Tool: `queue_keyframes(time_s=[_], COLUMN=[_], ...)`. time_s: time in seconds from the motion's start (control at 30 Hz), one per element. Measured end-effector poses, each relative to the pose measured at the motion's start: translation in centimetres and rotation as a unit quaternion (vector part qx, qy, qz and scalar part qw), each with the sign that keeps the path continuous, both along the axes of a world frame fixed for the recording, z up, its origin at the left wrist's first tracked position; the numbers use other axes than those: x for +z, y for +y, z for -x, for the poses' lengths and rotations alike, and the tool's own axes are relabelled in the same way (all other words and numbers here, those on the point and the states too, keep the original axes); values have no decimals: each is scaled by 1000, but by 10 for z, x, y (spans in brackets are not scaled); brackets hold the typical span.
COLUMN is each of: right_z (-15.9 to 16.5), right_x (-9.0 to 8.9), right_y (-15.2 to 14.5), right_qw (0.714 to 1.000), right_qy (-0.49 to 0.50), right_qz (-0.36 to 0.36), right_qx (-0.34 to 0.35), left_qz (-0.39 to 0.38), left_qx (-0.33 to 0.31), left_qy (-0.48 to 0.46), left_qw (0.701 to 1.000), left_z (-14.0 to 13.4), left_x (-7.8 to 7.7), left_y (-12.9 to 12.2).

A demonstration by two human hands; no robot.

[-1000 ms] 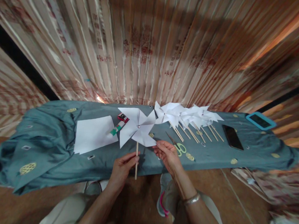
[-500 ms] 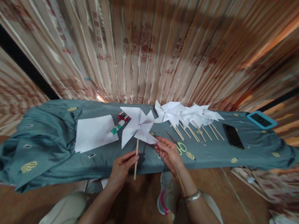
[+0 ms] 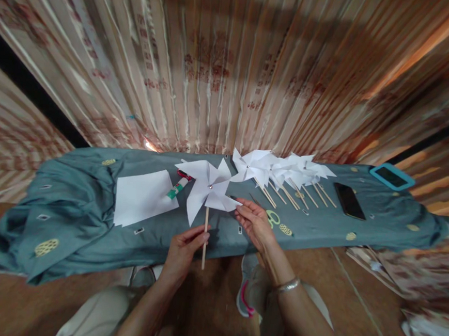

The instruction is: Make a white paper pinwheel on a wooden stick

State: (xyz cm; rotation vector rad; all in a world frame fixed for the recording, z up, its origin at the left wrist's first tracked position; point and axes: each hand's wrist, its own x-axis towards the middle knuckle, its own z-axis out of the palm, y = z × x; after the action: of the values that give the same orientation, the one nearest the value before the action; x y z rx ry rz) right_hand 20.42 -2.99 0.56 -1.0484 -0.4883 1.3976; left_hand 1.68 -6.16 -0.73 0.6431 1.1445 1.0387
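In my left hand (image 3: 187,245) a white paper pinwheel (image 3: 210,186) stands upright, its thin wooden stick (image 3: 204,252) pinched between thumb and fingers. A small metal pin shows at the pinwheel's centre. The right-hand blade's tip meets the thumb and fingers of my right hand (image 3: 257,223), which are bent closely about it. Behind the blades, partly covered, lie a green and white glue stick (image 3: 178,188) and a small red object (image 3: 185,175). Scissors with light green handles (image 3: 272,219) rest just beyond my right hand, which hides part of them.
A stack of white paper (image 3: 144,198) lies on the blue-green cloth (image 3: 86,250) to the left. Several finished pinwheels (image 3: 282,171) overlap at the back right. Farther right are a dark phone (image 3: 349,201) and a blue-framed device (image 3: 393,176). A striped curtain (image 3: 216,74) hangs behind.
The pinwheel's blades have turned slightly, the right-hand tip moving up and outward along with my right hand's fingers. My left hand keeps its hold on the stick.
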Motion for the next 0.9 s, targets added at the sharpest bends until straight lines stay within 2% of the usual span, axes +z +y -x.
queue_keyframes(time_s=[0.4,0.7,0.9], right_z=[1,20,36], right_x=[0,-10,-16], right_y=[1,-18,-29], right_qw=[1000,992,983], right_qy=[-1,-3,13], right_qz=[-2,13,21], right_qx=[11,125,184], left_qz=[-8,-1,-11], left_qx=[6,30,25], left_qy=[6,-4,-15], left_qw=[1000,1000,1000], left_z=[3,4,5], left_x=[1,1,-2], left_y=[0,3,3])
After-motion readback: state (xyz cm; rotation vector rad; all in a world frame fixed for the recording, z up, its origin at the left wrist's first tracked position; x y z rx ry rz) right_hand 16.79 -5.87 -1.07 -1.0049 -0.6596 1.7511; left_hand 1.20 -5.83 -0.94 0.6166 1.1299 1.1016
